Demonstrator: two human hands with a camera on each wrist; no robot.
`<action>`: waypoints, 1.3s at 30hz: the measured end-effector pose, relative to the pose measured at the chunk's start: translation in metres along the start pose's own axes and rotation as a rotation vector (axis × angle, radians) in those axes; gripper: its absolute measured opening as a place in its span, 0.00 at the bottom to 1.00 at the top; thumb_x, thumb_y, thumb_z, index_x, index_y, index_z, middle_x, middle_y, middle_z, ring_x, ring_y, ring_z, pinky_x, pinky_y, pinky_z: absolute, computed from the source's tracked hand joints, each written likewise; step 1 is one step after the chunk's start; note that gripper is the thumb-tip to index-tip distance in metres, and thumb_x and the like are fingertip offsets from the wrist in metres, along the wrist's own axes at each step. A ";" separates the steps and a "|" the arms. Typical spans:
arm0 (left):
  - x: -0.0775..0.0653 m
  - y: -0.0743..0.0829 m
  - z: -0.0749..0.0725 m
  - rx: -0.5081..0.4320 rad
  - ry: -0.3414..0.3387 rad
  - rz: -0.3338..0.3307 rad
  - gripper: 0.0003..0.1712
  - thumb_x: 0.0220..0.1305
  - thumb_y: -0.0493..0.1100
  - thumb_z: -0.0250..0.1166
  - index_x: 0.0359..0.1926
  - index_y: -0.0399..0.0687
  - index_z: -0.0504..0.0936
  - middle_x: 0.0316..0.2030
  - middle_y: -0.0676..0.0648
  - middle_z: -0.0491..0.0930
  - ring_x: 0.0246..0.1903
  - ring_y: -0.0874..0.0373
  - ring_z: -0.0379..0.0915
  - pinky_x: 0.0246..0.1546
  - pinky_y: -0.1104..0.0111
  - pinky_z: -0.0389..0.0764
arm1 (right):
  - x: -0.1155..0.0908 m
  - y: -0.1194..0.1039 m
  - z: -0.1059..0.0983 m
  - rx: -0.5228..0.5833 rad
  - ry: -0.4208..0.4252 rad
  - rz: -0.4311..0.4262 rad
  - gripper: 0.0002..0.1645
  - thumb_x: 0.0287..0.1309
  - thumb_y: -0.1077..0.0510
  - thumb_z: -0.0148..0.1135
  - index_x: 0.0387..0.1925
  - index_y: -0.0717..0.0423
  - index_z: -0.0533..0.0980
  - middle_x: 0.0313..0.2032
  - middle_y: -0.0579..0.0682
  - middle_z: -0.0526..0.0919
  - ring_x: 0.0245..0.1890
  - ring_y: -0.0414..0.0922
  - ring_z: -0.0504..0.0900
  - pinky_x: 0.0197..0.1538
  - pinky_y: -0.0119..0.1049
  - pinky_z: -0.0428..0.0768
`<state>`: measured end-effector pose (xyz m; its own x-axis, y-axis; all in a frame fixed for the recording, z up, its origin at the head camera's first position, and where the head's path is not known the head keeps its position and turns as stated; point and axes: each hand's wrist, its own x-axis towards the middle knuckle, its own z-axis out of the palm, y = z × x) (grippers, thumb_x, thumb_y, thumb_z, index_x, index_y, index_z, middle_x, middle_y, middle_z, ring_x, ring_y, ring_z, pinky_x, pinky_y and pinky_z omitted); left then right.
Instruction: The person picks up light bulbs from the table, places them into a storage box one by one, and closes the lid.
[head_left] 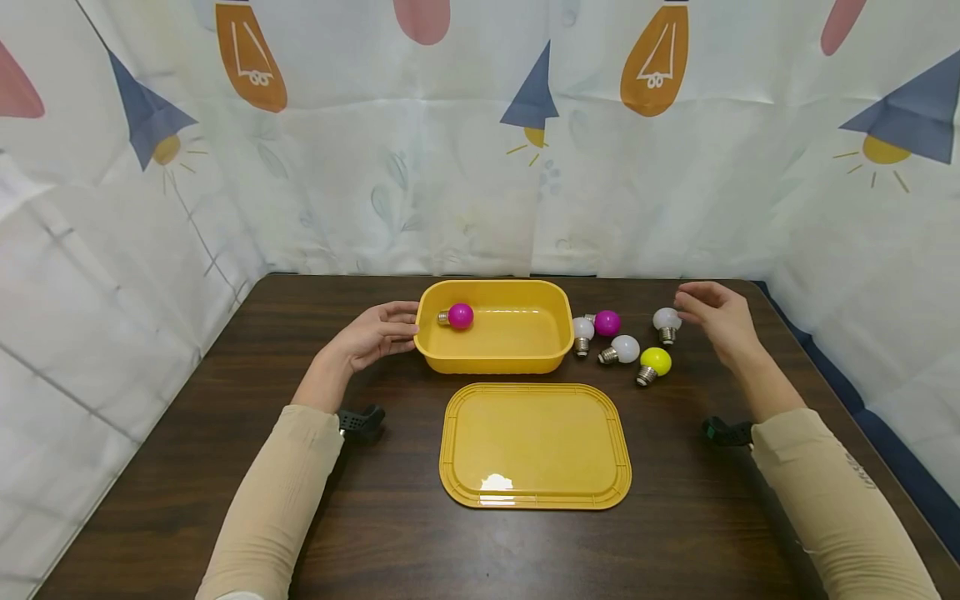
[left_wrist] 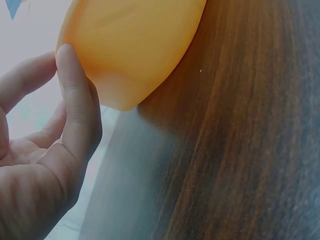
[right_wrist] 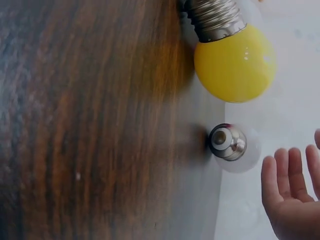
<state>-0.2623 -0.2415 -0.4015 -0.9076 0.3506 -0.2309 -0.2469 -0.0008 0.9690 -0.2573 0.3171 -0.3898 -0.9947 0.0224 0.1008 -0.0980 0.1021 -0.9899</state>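
Observation:
My left hand (head_left: 377,335) touches the left end of a yellow tub (head_left: 487,364), its fingertips against the rim and outer wall. A magenta bulb (head_left: 461,316) lies inside the tub near that end. My right hand (head_left: 718,321) is in the air beside a white bulb (head_left: 666,319), fingers loosely bent and holding nothing. The right wrist view shows those fingers apart from the white bulb (right_wrist: 245,152), with a yellow bulb (right_wrist: 235,65) nearer the camera. Left of that white bulb lie a magenta bulb (head_left: 607,322) and two white bulbs (head_left: 625,348).
A flat yellow lid (head_left: 536,446) lies on the dark wooden table (head_left: 390,533) in front of the tub. A printed cloth (head_left: 450,192) hangs behind the table. Black straps (head_left: 362,422) are on both wrists.

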 end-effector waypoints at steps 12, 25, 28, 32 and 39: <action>0.002 -0.001 0.000 -0.008 -0.002 0.007 0.34 0.75 0.32 0.60 0.76 0.36 0.59 0.64 0.31 0.70 0.43 0.54 0.84 0.51 0.63 0.84 | 0.005 0.008 0.000 -0.147 0.080 0.080 0.27 0.72 0.53 0.64 0.61 0.69 0.71 0.46 0.41 0.76 0.47 0.34 0.78 0.51 0.24 0.81; 0.002 -0.001 0.000 -0.018 0.001 0.000 0.33 0.75 0.32 0.60 0.76 0.37 0.60 0.65 0.31 0.69 0.44 0.53 0.84 0.50 0.64 0.85 | 0.007 0.011 0.004 -0.167 0.057 0.165 0.18 0.74 0.53 0.61 0.58 0.58 0.73 0.49 0.43 0.73 0.48 0.35 0.77 0.63 0.38 0.77; 0.003 -0.001 -0.001 -0.018 -0.002 0.001 0.34 0.75 0.32 0.60 0.76 0.36 0.59 0.66 0.31 0.68 0.44 0.53 0.84 0.49 0.65 0.85 | 0.008 0.011 0.005 -0.182 0.050 0.184 0.24 0.74 0.53 0.60 0.63 0.64 0.71 0.50 0.44 0.72 0.47 0.34 0.77 0.63 0.39 0.77; 0.002 -0.001 -0.001 -0.012 -0.007 0.003 0.34 0.75 0.32 0.60 0.76 0.35 0.58 0.66 0.30 0.67 0.42 0.55 0.84 0.48 0.66 0.85 | 0.009 0.012 0.006 -0.214 0.028 0.201 0.34 0.75 0.51 0.59 0.70 0.70 0.64 0.52 0.46 0.72 0.46 0.33 0.76 0.66 0.43 0.75; 0.002 -0.001 -0.002 -0.005 -0.004 -0.001 0.35 0.75 0.32 0.61 0.76 0.35 0.58 0.65 0.32 0.69 0.42 0.56 0.84 0.50 0.65 0.84 | 0.012 0.014 0.006 -0.275 -0.017 0.194 0.39 0.72 0.49 0.63 0.72 0.70 0.63 0.57 0.51 0.71 0.48 0.34 0.74 0.66 0.45 0.74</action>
<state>-0.2648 -0.2422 -0.4028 -0.9061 0.3540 -0.2316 -0.2495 -0.0050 0.9684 -0.2704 0.3129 -0.4032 -0.9945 0.0516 -0.0910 0.1036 0.3623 -0.9263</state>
